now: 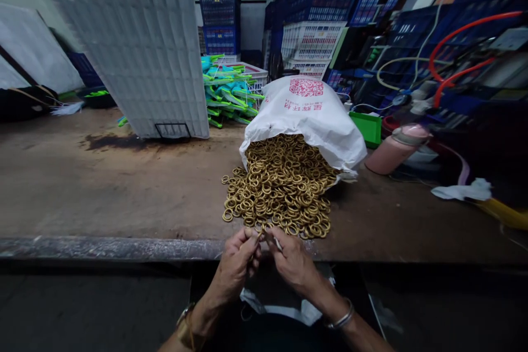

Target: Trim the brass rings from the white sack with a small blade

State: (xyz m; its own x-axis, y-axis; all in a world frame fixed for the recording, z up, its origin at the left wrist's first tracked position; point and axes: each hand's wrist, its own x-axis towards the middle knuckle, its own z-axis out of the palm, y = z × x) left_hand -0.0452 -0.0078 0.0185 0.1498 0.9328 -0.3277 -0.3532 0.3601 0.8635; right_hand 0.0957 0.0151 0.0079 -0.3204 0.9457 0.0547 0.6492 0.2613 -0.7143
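At the table's front edge, my left hand (239, 259) and my right hand (293, 265) come close together, fingertips pinched. A small gold-coloured ring (260, 234) shows between the fingertips of my left hand. My right hand's thumb and forefinger close at another ring beside it, partly hidden by the fingers. Just beyond both hands lies a heap of gold-coloured rings (280, 187). It spills from the mouth of a white sack (305, 113) with red printing, which lies on its side. Below the hands hangs a white bag edge or strap (284, 312), mostly in shadow.
A tall white ribbed panel (144, 49) stands on the brown table (165, 192) at the left. Behind are bright green and blue plastic pieces (231, 91) and stacked crates (315, 38). A pink bottle (394, 151), a green tray (366, 129) and orange hoses (443, 47) are at the right.
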